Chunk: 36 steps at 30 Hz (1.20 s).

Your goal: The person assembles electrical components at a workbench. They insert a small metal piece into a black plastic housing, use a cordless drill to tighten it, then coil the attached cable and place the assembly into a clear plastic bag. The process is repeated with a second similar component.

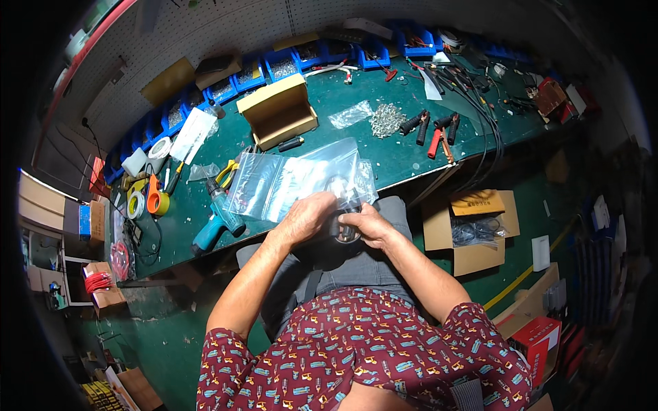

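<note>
My left hand (312, 216) is closed, its fingers curled by the near edge of some clear plastic bags (264, 188). What it grips is hidden. Beside it, my right hand (368, 225) closes around a dark, rounded item (347, 231), held over my lap at the bench edge. Fingers and clear plastic cover part of that item, so its kind does not show. One bag (343, 161) stands up slightly just beyond the hands. Left of the bags lies a teal cordless drill (216, 222), near yellow-handled pliers (228, 172).
On the green bench (322, 103) stands an opened cardboard box (281, 116). Farther right are a pile of small metal parts (388, 120) and black and red clamps (439, 133). Blue bins (282, 66) line the back. A carton (473, 236) with bagged cables sits at lower right.
</note>
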Each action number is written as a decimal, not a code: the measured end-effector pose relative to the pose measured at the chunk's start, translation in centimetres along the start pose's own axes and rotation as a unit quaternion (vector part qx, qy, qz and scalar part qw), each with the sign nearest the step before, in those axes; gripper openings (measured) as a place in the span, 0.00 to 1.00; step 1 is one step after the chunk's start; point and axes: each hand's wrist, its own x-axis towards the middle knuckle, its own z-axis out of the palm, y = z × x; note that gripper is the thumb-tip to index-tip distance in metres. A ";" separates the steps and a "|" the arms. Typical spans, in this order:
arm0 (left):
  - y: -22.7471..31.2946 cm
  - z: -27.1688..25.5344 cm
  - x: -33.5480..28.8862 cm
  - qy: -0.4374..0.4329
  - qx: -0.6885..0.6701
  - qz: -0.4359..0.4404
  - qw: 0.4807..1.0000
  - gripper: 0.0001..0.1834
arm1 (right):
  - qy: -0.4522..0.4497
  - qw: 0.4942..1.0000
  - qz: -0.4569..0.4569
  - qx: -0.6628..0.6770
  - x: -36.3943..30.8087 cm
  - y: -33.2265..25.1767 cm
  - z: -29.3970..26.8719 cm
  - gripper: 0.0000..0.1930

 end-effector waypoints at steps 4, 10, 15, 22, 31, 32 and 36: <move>-0.8 0.0 -1.1 -0.005 0.013 -0.023 1.000 0.04 | -0.023 0.998 -0.027 0.055 -0.3 -0.8 0.2 0.24; 0.9 0.0 -0.6 0.038 -0.060 -0.036 0.997 0.05 | 0.023 0.997 -0.045 0.060 0.5 -1.4 0.5 0.22; 1.5 1.2 -0.7 0.068 -0.076 -0.045 0.994 0.04 | 0.072 0.995 -0.071 0.019 0.3 -2.7 1.4 0.22; 1.4 1.4 -0.3 0.116 -0.134 -0.035 0.983 0.08 | 0.100 0.990 -0.085 0.044 0.5 -2.9 1.8 0.22; 2.8 1.2 -1.0 0.118 -0.057 0.006 0.991 0.40 | 0.148 0.973 -0.159 0.080 1.1 -2.4 3.9 0.25; 3.0 1.3 -0.9 0.130 -0.055 0.013 0.990 0.40 | 0.152 0.972 -0.158 0.089 1.4 -2.0 3.7 0.24; 2.3 3.1 -0.5 0.186 0.004 0.022 0.982 0.41 | 0.176 0.963 -0.179 0.102 2.8 -1.0 4.2 0.22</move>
